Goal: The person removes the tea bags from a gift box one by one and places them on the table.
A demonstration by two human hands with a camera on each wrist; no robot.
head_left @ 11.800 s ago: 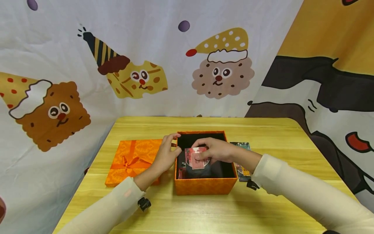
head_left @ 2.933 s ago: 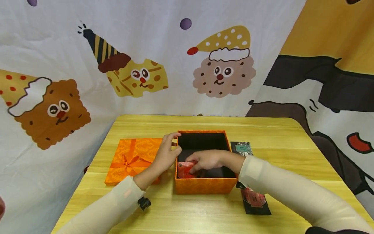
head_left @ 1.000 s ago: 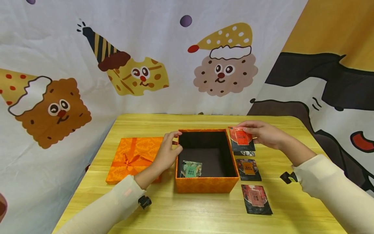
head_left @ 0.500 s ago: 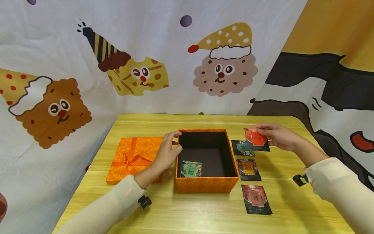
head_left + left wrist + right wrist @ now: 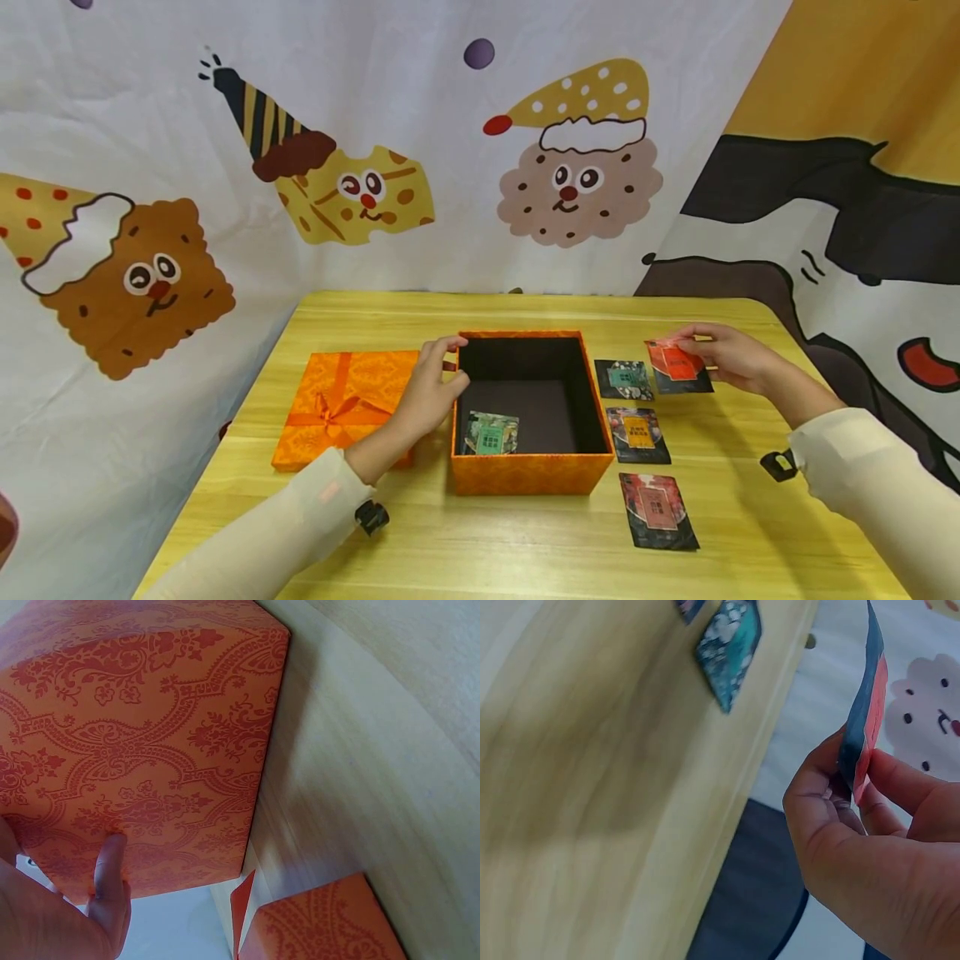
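Note:
My right hand (image 5: pixel 738 358) pinches a red-and-black sachet (image 5: pixel 678 367) between thumb and fingers, at the back right of the table. In the right wrist view this sachet (image 5: pixel 866 720) shows edge-on, raised in the fingers. My left hand (image 5: pixel 431 392) grips the left wall of an orange patterned box (image 5: pixel 528 477), which is lidless with a dark inside. The left wrist view has a finger of that hand (image 5: pixel 105 900) against the box's outer side (image 5: pixel 142 742). A green sachet (image 5: pixel 491 435) stands in the box's front left corner, partly hidden by the front wall.
Right of the box lie a teal sachet (image 5: pixel 624 380), an orange-labelled sachet (image 5: pixel 638 435) and a pink-labelled sachet (image 5: pixel 659 511). The orange lid (image 5: pixel 352 375) with a ribbon bow lies left of the box. A printed cloth (image 5: pixel 450 267) hangs behind the table (image 5: pixel 525 550).
My right hand has taken sachets out of the box and now carries the red one rightward, past the teal sachet. Taking it uncovered the green one. My left hand stays at the box.

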